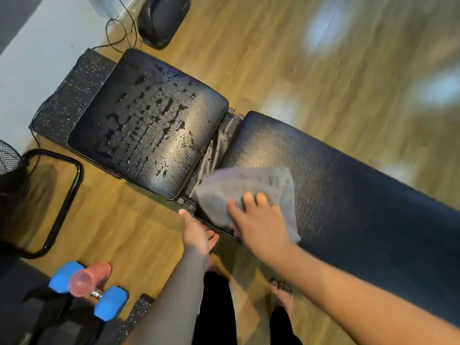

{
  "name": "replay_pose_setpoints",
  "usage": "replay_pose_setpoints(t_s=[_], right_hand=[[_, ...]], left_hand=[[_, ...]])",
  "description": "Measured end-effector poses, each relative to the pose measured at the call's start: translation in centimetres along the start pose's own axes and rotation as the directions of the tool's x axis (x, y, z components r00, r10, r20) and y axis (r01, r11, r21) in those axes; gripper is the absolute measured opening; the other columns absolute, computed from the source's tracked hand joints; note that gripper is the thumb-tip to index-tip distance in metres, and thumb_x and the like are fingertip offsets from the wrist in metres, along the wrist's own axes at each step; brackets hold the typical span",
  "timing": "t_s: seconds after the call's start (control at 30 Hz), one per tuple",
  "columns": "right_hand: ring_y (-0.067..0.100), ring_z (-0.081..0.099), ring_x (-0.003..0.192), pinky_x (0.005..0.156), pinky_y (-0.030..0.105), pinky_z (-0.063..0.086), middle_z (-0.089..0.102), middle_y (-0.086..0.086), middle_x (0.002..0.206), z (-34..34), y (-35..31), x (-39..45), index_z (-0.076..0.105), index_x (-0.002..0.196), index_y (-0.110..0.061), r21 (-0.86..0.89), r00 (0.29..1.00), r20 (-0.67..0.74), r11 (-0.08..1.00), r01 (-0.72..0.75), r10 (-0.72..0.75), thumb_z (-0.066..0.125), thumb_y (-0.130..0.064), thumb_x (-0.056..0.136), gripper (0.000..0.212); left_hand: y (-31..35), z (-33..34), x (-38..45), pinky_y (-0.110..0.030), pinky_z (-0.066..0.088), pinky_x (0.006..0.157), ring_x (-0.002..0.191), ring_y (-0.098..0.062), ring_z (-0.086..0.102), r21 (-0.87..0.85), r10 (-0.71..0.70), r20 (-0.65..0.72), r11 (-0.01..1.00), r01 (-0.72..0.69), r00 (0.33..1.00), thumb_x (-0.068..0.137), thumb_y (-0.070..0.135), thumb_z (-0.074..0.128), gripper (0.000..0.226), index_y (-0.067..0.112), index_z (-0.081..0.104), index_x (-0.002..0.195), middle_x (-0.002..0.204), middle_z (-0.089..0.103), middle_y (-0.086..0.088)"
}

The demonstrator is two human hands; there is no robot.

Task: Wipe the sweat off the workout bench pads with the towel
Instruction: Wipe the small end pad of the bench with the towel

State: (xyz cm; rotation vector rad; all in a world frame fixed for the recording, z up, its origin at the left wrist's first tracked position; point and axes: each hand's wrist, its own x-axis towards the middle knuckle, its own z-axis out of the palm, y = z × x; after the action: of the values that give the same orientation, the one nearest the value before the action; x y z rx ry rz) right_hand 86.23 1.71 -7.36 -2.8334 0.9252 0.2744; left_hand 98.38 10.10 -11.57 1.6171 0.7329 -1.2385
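Towel (249, 185) pressed on back pad (348, 183) under right grip (258, 220), fingers straight; left grip (198, 235) loose-fingered beside pad edge.

Glossy wood floor (323, 58), pale wall (37, 51)

Long pad (348, 183), right end off-frame.

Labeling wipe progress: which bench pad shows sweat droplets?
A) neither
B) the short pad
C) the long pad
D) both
B: droplets cover the short pad, while the long pad shows none. The right hand presses the towel on the long pad's end by the gap.
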Motion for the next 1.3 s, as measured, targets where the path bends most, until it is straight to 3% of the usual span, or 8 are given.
replay_pose_setpoints(t_s=[0.27,0.4,0.57,0.83,0.97,1.07,1.17,1.3], right_hand=[[0.03,0.049,0.088,0.053,0.036,0.042,0.049,0.009,0.107,-1.7,3.9,1.7,0.053,0.121,-0.026,-0.054,0.924,0.105,0.926,0.374,-0.367,0.062,-0.042,0.081,0.044],[0.036,0.045,0.105,0.059,0.041,0.046,0.043,0.015,0.12,-3.4,7.9,11.5,0.048,0.123,-0.02,-0.083,0.999,0.027,0.996,-0.042,0.044,0.047,-0.055,0.095,0.044],[0.035,0.04,0.113,0.064,0.04,0.036,0.038,0.014,0.126,-4.6,5.7,16.2,0.047,0.125,-0.021,-0.072,0.891,0.08,0.894,-0.442,0.447,0.051,-0.049,0.097,0.041],[0.028,0.052,0.077,0.05,0.033,0.027,0.057,0.003,0.091,-2.0,-5.8,1.7,0.066,0.094,-0.023,0.043,0.974,0.166,0.988,0.147,-0.152,0.037,-0.025,0.079,0.033],[0.03,0.051,0.091,0.055,0.035,0.028,0.054,0.006,0.108,-3.5,-2.8,5.4,0.062,0.104,-0.025,-0.059,0.949,0.217,0.967,0.247,-0.229,0.056,-0.03,0.084,0.021],[0.035,0.042,0.115,0.065,0.038,0.036,0.04,0.01,0.127,-5.1,1.3,13.0,0.05,0.129,-0.023,-0.178,0.968,0.247,0.984,0.002,0.043,0.066,-0.036,0.087,0.047],[0.037,0.036,0.124,0.084,0.045,0.046,0.035,0.011,0.131,-7.2,5.6,20.5,0.047,0.137,-0.021,-0.246,0.88,0.269,0.912,-0.329,0.391,0.072,-0.04,0.084,0.062],[0.037,0.036,0.127,0.09,0.052,0.049,0.034,0.011,0.136,-7.1,2.5,20.7,0.044,0.142,-0.019,-0.225,0.846,0.362,0.917,-0.329,0.392,0.071,-0.036,0.086,0.064]], left_hand=[[1.2,-0.6,-0.4,-0.043,0.047,0.101,0.132,-0.036,0.052,0.045,-0.049,-0.024,0.998,0.05,0.998,0.089,0.08,0.016,0.097,0.007,0.046,0.146,0.146,0.052,-0.018],[1.7,-0.8,-0.2,-0.049,0.036,0.115,0.142,-0.041,0.038,0.1,-0.069,0.01,0.993,0.067,0.998,0.092,0.075,0.014,0.098,0.0,0.025,0.154,0.158,0.031,-0.023],[2.1,-1.1,-0.2,-0.047,0.035,0.114,0.142,-0.039,0.038,0.073,-0.111,0.04,0.992,0.107,0.993,0.089,0.079,0.015,0.102,0.001,0.027,0.154,0.158,0.033,-0.022],[1.3,-2.6,1.1,-0.03,0.054,0.064,0.076,-0.021,0.062,0.013,-0.166,0.091,0.986,0.166,0.982,0.077,0.092,0.02,0.084,0.021,0.061,0.094,0.072,0.072,0.003],[2.3,-2.2,0.7,-0.041,0.048,0.087,0.11,-0.036,0.062,-0.054,-0.198,0.079,0.978,0.202,0.977,0.085,0.085,0.013,0.1,0.009,0.058,0.132,0.111,0.07,-0.012],[3.4,-1.9,0.0,-0.05,0.032,0.113,0.139,-0.042,0.041,-0.054,-0.224,0.103,0.972,0.23,0.969,0.088,0.081,0.015,0.105,-0.002,0.034,0.15,0.152,0.042,-0.024],[3.7,-2.3,-0.2,-0.05,0.034,0.113,0.136,-0.042,0.046,0.007,-0.209,0.097,0.978,0.209,0.973,0.086,0.082,0.017,0.107,-0.002,0.036,0.148,0.152,0.041,-0.024],[4.0,-2.5,0.0,-0.049,0.039,0.109,0.13,-0.041,0.052,0.033,-0.223,0.085,0.975,0.221,0.971,0.084,0.084,0.016,0.107,-0.001,0.044,0.144,0.147,0.049,-0.022]])
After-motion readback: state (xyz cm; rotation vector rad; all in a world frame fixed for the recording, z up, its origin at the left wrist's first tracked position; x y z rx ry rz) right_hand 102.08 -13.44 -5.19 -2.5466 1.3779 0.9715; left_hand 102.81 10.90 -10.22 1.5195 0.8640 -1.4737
